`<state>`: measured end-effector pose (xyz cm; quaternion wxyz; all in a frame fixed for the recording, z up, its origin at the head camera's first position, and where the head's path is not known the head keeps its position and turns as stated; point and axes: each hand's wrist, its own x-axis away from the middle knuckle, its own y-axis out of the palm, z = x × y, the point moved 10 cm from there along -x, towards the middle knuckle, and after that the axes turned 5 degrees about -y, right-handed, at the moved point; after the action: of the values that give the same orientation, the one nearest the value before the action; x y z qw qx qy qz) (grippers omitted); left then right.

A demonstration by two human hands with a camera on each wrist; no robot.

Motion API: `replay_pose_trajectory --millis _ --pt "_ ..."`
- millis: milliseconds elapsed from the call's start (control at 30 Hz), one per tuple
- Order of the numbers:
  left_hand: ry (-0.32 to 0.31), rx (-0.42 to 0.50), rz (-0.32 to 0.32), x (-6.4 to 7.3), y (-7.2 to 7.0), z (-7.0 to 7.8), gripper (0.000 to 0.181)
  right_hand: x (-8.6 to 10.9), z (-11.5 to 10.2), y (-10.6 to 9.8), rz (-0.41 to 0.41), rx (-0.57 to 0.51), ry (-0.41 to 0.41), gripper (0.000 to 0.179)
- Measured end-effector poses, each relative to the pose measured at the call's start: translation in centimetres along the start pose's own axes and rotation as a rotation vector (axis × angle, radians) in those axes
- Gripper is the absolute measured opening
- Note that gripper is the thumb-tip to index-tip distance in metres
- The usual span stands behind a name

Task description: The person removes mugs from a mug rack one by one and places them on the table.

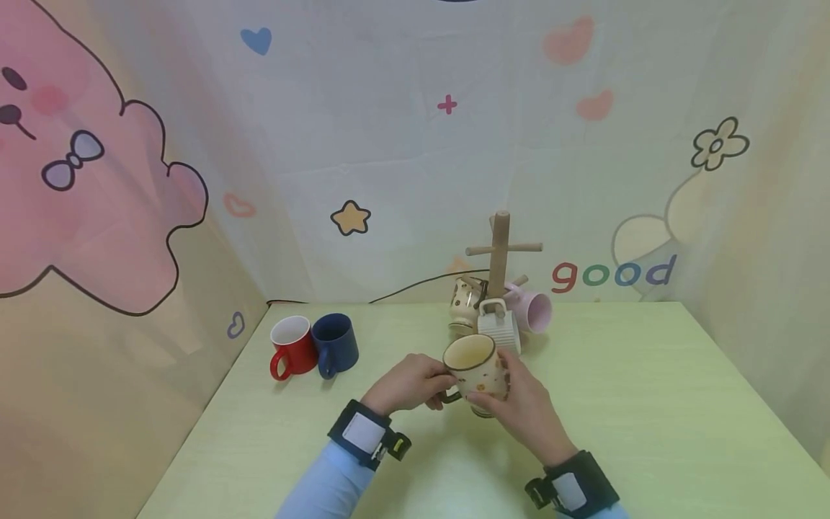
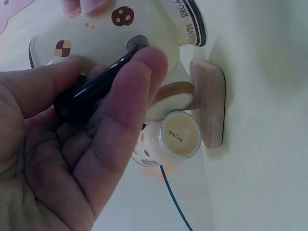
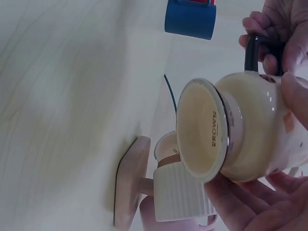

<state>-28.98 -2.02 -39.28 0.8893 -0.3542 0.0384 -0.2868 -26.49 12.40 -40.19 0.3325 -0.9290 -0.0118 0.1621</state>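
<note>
One cream mug [image 1: 475, 376] is up over the worktop [image 1: 648, 411], in front of the wooden rack [image 1: 498, 252]. The left hand [image 1: 415, 380] pinches its dark handle [image 2: 102, 83]; the right hand [image 1: 530, 414] curls round its side, though some fingertips are hidden. It looks hard and smooth, so it may slip, and a drop could crack it. Best hold its handle and round belly.

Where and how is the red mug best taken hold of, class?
The red mug is probably best gripped by its handle, coming from the near left: it stands upright, the handle juts that way, and the blue mug crowds its right side.
</note>
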Motion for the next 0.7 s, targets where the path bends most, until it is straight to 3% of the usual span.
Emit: replay_pose_trajectory --millis 200,367,700 --pt "0.025 -0.064 0.035 0.3 -0.8 -0.3 0.02 0.0 0.4 -0.1 -0.049 0.038 -0.032 0.075" --pt "0.0 -0.088 0.074 0.7 -2.0 -1.0 0.019 -0.1 1.0 -0.5 -0.107 0.132 -0.025 0.075" --pt "-0.113 -0.11 0.171 1.1 -4.5 -3.4 0.018 1.2 2.9 0.5 -0.367 0.386 0.072 0.069"
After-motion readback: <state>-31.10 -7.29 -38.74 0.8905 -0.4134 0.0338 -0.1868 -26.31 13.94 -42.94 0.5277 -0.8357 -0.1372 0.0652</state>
